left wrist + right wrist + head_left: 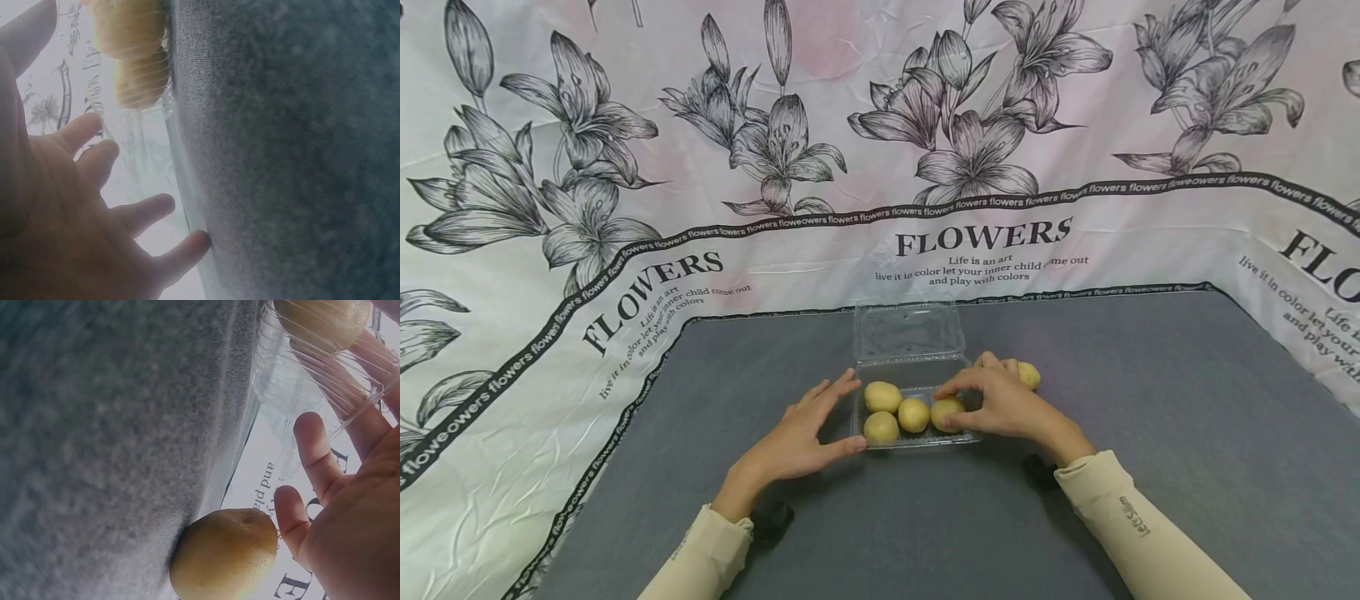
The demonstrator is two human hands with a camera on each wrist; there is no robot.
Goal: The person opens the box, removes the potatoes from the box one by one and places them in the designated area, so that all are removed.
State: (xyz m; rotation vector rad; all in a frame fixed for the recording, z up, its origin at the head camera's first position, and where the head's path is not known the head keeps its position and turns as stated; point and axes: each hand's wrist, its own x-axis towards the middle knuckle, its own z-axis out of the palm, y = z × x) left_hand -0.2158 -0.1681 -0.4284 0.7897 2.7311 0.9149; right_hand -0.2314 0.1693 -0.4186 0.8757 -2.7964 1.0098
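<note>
A clear plastic clamshell box (pixel 917 443) lies with its lid (pixel 910 332) tipped back. Inside are several small yellow potatoes, among them one at the back left (pixel 882 397), one at the front left (pixel 881 427) and one in the middle (pixel 913 415). My right hand (pixel 1000 400) reaches over the right wall and holds a potato (pixel 947 413) between thumb and fingers, inside the box. Around the left side, my left hand (pixel 801 437) spreads its fingers, thumb tip at the front left corner. Another potato (pixel 225 556) rests on the table beside my right hand's outer fingers.
The grey table (pixel 880 525) extends around the box. Behind it, a white cloth (pixel 820 275) printed with flowers and lettering rises as a backdrop and wraps along both sides.
</note>
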